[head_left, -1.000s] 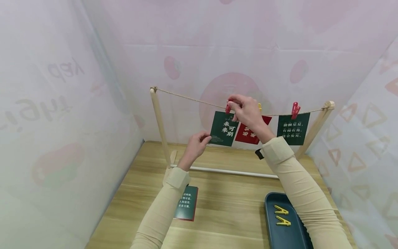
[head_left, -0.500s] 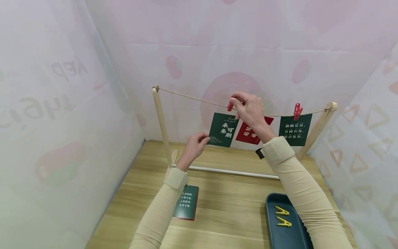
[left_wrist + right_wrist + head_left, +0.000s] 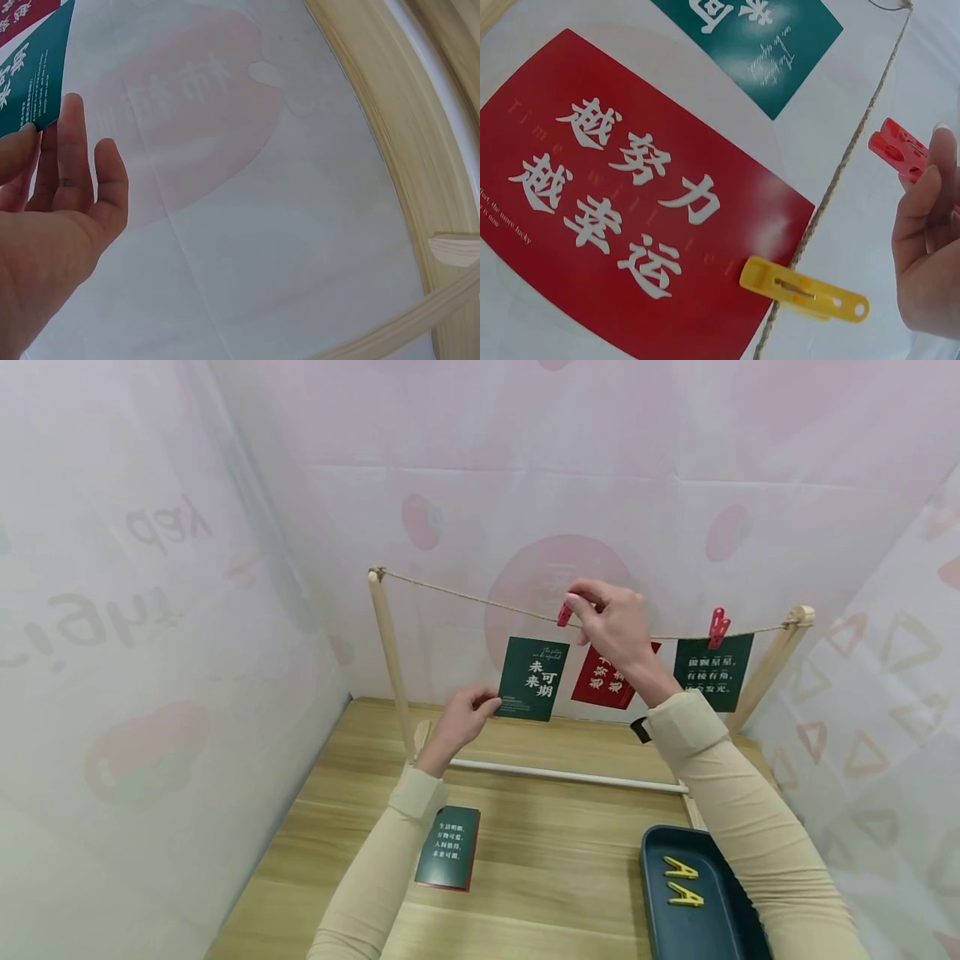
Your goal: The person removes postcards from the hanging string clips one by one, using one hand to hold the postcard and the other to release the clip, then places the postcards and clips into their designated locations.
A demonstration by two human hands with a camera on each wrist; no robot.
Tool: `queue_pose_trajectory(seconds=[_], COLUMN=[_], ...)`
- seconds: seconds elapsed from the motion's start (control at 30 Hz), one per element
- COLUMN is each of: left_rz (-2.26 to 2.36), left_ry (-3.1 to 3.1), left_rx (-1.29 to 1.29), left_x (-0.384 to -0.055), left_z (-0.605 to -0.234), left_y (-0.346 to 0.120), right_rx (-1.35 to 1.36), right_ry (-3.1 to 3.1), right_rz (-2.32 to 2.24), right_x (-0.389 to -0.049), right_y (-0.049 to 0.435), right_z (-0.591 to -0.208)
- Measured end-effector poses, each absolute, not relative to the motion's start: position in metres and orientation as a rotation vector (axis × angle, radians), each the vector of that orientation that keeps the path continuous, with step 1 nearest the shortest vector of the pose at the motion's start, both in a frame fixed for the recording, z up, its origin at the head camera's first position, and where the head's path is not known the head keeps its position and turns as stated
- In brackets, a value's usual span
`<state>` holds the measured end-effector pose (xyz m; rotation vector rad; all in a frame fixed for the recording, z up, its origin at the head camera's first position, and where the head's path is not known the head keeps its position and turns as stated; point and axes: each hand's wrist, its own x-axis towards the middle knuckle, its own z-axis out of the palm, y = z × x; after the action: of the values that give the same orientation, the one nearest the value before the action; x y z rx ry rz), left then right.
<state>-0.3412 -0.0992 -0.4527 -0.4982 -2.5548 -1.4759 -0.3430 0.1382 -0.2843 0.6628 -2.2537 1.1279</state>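
Observation:
My left hand (image 3: 467, 717) pinches a green card (image 3: 534, 678) with white characters by its lower left corner, thumb on its face in the left wrist view. The card's top edge sits below the twine (image 3: 468, 598). In my right hand (image 3: 619, 623) a red clothespin (image 3: 901, 150) is pinched, its jaws pointing toward the twine and off the green card. A red card (image 3: 630, 217) hangs beside it from a yellow clothespin (image 3: 802, 289), partly hidden by my right hand in the head view. Farther right, another green card (image 3: 712, 673) hangs from a second red clothespin (image 3: 718, 628).
Wooden posts (image 3: 392, 664) hold the twine at both ends, with a white rod (image 3: 570, 774) low between them. A small stack of cards (image 3: 448, 847) lies on the wooden table (image 3: 540, 877). Two yellow clothespins (image 3: 682, 893) lie in a dark blue tray (image 3: 651, 902) at right.
The right hand has shifted right with the red clothespin, which earlier overlapped the green card's top edge and now stands apart. The left hand has lowered the card slightly, down and left.

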Motion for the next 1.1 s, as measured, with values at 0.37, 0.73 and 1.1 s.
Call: queue_pose_trajectory(seconds=[0.37,0.73,1.1], left_rz=[-1.525,-1.536,-1.645], left_ry=[-2.591,-2.625,-2.618], left_rx=[-0.541,-0.463,-0.410], left_x=[-0.338,-0.329,-0.322], left_z=[-0.460,-0.464,-0.479], left_y=[-0.109,-0.120,-0.135], right_rx=[0.699,0.714,0.682], right_ry=[-2.313,-2.358,-2.500], right_rz=[1.013,0.929,0.830], right_x=[-0.324,-0.310,-0.302], right_y=[0.159,0.176,0.195], right_z=[-0.290,-0.306,-0.327])
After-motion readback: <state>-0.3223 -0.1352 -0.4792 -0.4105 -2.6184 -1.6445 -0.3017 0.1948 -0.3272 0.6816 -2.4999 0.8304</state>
